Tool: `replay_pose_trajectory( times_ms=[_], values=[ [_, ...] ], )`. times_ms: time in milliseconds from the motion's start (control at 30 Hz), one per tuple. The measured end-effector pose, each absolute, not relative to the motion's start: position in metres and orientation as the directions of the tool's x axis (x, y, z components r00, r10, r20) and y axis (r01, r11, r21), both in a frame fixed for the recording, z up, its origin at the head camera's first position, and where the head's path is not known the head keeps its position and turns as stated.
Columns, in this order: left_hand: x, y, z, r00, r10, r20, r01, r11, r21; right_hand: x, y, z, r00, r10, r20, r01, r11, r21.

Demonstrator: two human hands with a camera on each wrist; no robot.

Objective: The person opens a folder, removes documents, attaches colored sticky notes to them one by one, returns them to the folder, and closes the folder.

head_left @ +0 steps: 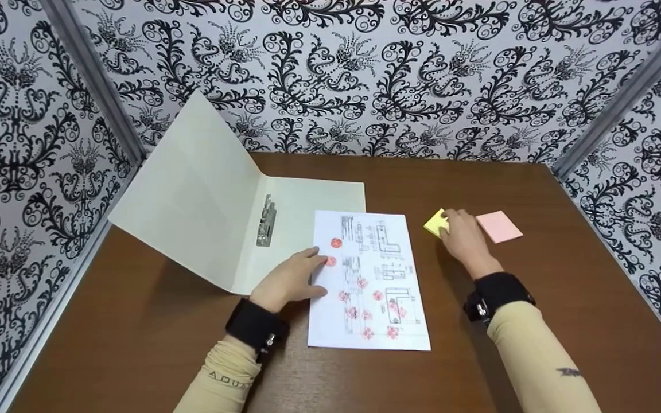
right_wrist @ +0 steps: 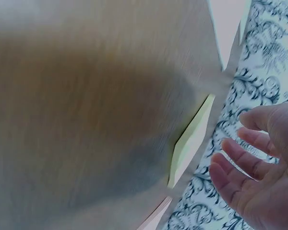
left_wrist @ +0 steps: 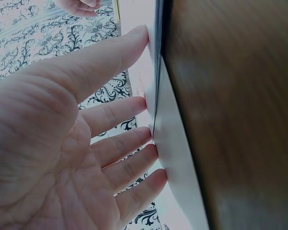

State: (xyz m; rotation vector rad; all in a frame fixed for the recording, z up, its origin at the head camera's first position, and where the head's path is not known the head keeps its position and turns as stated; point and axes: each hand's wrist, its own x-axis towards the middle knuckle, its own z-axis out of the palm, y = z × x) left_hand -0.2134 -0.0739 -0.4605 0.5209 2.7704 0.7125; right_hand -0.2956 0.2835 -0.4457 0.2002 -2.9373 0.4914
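Observation:
Printed sheets (head_left: pixel 373 258) with technical drawings and red stamps lie partly over the right side of an open white folder (head_left: pixel 193 195). My left hand (head_left: pixel 293 279) has its fingertips at the left edge of these sheets, fingers extended and thumb spread, as the left wrist view also shows. A yellow sticky-note pad (head_left: pixel 435 222) lies right of the sheets, with my right hand (head_left: pixel 463 238) over it. In the right wrist view a gap separates the loosely bent fingers (right_wrist: pixel 235 158) from the yellow pad (right_wrist: pixel 192 141). Just right of that hand lies a pink sticky-note pad (head_left: pixel 500 226).
A metal clip mechanism (head_left: pixel 266 222) is fixed near the folder's spine. The folder's left cover stands raised at a slant. Patterned panels (head_left: pixel 330 74) border the brown table (head_left: pixel 365 381) at the back and both sides.

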Motion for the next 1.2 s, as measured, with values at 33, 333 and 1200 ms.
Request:
replay_pose_trajectory(
  times_ms=[33, 333, 1200],
  values=[
    [-0.214, -0.074, -0.461, -0.909, 0.394, -0.135, 0.281, 0.819, 0.501, -0.298, 0.285, -0.446, -0.980, -0.093, 0.176, -0.146, 0.938, -0.315],
    [-0.217, -0.074, -0.463, -0.906, 0.399, -0.144, 0.280, 0.817, 0.505, -0.311, 0.303, -0.459, -0.996, -0.021, 0.092, -0.051, 0.940, -0.337],
    [-0.218, -0.077, -0.462, -0.903, 0.414, -0.117, 0.301, 0.802, 0.516, -0.309, 0.305, -0.465, -0.992, -0.074, 0.102, -0.110, 0.899, -0.425]
  ],
)
